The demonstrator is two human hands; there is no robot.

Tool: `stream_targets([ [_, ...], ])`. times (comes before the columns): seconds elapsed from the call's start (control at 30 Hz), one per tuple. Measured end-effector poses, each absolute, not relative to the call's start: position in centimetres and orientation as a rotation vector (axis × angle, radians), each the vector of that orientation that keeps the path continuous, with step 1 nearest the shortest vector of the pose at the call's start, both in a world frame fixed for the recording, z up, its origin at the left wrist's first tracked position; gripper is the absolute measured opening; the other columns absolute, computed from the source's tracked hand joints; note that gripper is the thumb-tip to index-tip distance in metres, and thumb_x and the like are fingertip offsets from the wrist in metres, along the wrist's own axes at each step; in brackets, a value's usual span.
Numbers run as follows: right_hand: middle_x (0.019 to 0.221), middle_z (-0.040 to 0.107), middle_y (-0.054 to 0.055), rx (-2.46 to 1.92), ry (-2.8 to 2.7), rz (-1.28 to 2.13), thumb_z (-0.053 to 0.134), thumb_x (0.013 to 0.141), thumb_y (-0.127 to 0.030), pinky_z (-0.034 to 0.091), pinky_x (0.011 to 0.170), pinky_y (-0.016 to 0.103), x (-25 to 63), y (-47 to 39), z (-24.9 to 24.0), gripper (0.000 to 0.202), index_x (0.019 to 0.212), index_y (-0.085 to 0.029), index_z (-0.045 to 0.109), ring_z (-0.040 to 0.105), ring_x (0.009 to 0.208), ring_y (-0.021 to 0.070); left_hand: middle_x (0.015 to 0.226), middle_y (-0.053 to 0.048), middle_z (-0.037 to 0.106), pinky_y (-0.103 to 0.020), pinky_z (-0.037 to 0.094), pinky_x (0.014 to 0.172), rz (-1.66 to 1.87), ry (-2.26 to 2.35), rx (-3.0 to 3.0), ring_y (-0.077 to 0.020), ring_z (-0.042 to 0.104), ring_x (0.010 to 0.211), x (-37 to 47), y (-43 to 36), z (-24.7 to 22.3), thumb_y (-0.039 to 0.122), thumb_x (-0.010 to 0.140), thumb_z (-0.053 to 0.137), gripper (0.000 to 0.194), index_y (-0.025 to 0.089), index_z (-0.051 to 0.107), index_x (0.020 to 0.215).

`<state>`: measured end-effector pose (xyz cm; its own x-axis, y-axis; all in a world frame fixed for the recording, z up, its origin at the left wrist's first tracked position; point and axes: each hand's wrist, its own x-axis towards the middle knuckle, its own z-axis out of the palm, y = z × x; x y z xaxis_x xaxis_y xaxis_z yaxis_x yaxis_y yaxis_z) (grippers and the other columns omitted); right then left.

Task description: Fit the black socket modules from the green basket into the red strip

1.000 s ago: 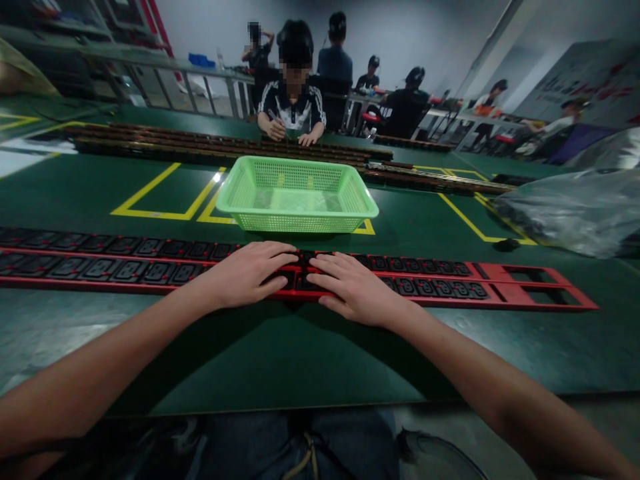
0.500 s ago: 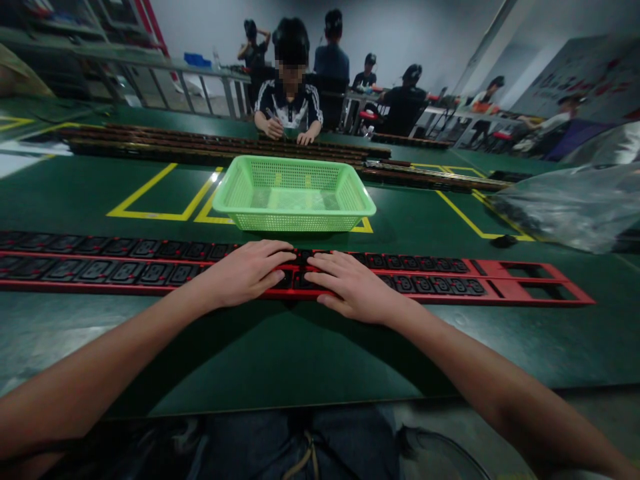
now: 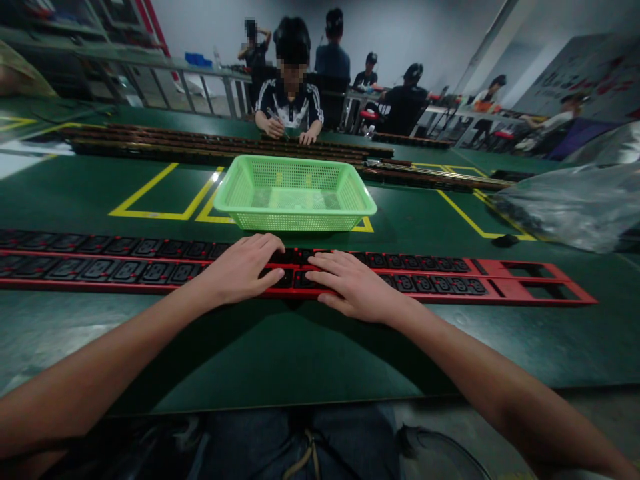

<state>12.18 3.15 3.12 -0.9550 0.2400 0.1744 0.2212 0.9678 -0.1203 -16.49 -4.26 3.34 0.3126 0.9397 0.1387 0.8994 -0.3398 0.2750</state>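
Note:
A long red strip (image 3: 530, 280) set with rows of black sockets (image 3: 150, 260) lies across the green table in front of me. My left hand (image 3: 245, 268) rests flat on its middle, fingers spread over the sockets. My right hand (image 3: 353, 285) lies flat beside it, fingertips touching the sockets. Neither hand holds anything. The strip's right end has empty rectangular openings (image 3: 545, 290).
A green mesh basket (image 3: 295, 193) stands just behind the strip. Yellow tape outlines (image 3: 155, 193) mark the table. More dark strips (image 3: 200, 143) lie at the far side, where a person's hands (image 3: 290, 130) work. A clear plastic bag (image 3: 575, 207) sits at right.
My left hand has shifted slightly left and back on the strip. The right hand has barely moved.

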Motion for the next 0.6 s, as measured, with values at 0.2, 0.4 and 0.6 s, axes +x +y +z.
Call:
stream_targets([
  [0.2,0.167,0.058,0.019,-0.357,-2.921,0.166,0.066,0.109,-0.03,0.045,0.128,0.063,12.24,3.19,3.04,0.043,0.15,-0.019,0.069,0.054,0.157,0.035,0.131,-0.018,0.068,-0.056,0.05,0.108,0.389,1.735,2.4,-0.036,0.064,0.122,-16.51,-4.21,3.29,0.046,0.101,0.044,0.038,0.018,0.058,0.122],
  [0.4,0.166,0.058,0.021,-0.352,-2.932,0.154,0.064,0.109,-0.029,0.045,0.127,0.064,12.14,3.17,3.1,0.044,0.15,-0.014,0.068,0.054,0.156,0.0381,0.135,-0.017,0.068,-0.055,0.05,0.111,0.382,1.694,2.398,-0.0346,0.066,0.124,-16.68,-3.98,2.98,0.042,0.106,0.039,0.033,0.02,0.058,0.122],
  [0.6,0.166,0.059,0.021,-0.359,-2.93,0.163,0.064,0.109,-0.03,0.045,0.127,0.064,12.17,3.16,3.13,0.044,0.15,-0.014,0.069,0.054,0.156,0.0376,0.133,-0.017,0.069,-0.056,0.052,0.109,0.395,1.686,2.419,-0.0346,0.068,0.12,-16.83,-3.79,2.48,0.041,0.108,0.039,0.032,0.019,0.06,0.122],
])
